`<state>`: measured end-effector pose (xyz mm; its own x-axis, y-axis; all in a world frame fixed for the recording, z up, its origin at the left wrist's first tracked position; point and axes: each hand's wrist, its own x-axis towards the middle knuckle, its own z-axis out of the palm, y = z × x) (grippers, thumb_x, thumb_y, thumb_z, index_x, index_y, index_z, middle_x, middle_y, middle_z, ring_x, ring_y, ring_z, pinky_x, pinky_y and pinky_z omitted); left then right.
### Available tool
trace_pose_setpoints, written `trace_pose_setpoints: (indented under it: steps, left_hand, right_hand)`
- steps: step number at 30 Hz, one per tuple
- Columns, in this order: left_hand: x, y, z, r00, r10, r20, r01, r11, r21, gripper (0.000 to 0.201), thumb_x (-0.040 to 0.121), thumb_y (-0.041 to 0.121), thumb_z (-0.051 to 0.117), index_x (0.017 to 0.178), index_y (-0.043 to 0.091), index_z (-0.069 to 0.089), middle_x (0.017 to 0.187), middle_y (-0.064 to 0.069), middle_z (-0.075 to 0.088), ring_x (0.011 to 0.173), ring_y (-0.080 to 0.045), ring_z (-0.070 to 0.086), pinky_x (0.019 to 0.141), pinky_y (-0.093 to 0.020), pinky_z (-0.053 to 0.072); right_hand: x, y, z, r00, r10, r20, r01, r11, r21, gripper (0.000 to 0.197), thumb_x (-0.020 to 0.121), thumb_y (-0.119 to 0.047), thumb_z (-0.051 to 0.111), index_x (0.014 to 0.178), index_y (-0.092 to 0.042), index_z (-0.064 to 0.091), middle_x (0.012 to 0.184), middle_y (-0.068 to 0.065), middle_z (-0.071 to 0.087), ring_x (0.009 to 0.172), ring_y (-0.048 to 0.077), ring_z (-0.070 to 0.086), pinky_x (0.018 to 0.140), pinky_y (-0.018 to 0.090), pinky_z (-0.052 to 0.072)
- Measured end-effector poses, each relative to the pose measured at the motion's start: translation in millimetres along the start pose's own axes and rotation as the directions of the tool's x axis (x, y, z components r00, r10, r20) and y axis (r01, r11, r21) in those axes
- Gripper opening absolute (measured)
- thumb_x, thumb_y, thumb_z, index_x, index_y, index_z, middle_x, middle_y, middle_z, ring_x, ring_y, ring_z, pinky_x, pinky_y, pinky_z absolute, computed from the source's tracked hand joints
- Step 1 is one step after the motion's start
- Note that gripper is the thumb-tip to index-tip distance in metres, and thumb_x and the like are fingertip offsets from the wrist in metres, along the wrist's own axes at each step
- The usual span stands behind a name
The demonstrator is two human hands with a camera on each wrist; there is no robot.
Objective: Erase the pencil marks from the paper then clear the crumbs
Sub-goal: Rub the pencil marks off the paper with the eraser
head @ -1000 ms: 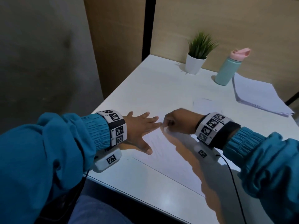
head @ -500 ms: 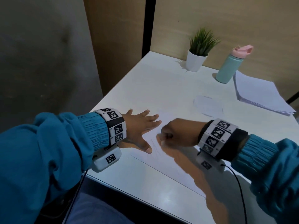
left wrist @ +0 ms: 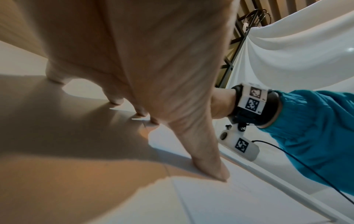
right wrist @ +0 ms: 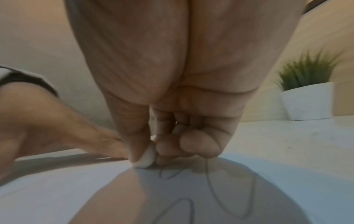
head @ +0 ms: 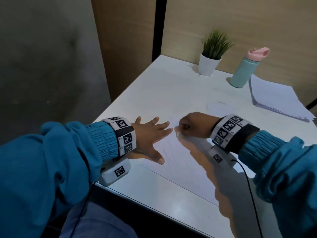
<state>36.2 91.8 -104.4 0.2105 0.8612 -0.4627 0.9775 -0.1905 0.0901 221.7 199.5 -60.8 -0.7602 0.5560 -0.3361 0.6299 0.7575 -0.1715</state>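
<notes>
I am observing the right hand [head: 193, 125] pinching a white eraser [right wrist: 145, 157] between thumb and curled fingers [right wrist: 199, 145], with the eraser's lower face pressing on the paper [head: 180, 162]. Pencil marks [right wrist: 210, 189], looping lines, are lying on the paper directly behind the grip, toward the wrist; fainter lines are showing on the sheet to the grip's left in the head view. The left hand [head: 151, 136] is lying flat with fingers spread, palm down on the paper's left part, its fingertips [right wrist: 107, 145] just beside the eraser. I cannot tell whether any crumbs are lying on the sheet. Beyond the grip, well apart on the table [head: 163, 93], a potted plant [head: 211, 54], a bottle [head: 245, 69] and a paper stack [head: 277, 98] are standing.
</notes>
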Motion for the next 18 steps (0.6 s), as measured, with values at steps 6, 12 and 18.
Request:
trace_pose_setpoints:
  steps: [6,12,18]
  left_hand:
    - [-2,0,0,1.0,0.005,-0.009,-0.005,0.999,-0.033,0.119,0.069,0.089,0.051,0.156,0.037,-0.013,0.161,0.017,-0.023,0.149,-0.018,-0.024,0.112,-0.067,-0.006]
    - [-2,2,-7,1.0,0.002,0.021,-0.003,1.0,0.019,0.119,0.07,0.089,0.049,0.155,0.036,-0.015,0.161,0.016,-0.024,0.149,-0.019,-0.023,0.112,-0.067,-0.003]
    - [0,1,-13,0.999,0.011,0.036,-0.012,0.999,0.04,0.119,0.071,0.087,0.051,0.156,0.035,-0.014,0.162,0.015,-0.023,0.15,-0.021,-0.021,0.114,-0.065,-0.003]
  right_hand:
    - [-16,-26,18,0.987,-0.116,0.115,0.123,0.99,-0.062,0.011,0.088,-0.035,0.057,0.084,-0.027,0.063,0.083,-0.012,0.064,0.079,0.007,0.057,0.066,0.019,0.038]
    - [-1,-3,-1,0.999,0.017,-0.033,-0.019,0.998,-0.053,0.025,0.089,-0.037,0.052,0.089,-0.016,0.067,0.085,-0.006,0.068,0.085,0.016,0.062,0.076,0.028,0.048]
    - [-20,-28,14,0.982,-0.1,0.162,0.112,0.991,-0.067,0.011,0.088,-0.034,0.06,0.084,-0.025,0.065,0.077,-0.013,0.062,0.073,0.003,0.055,0.068,0.019,0.038]
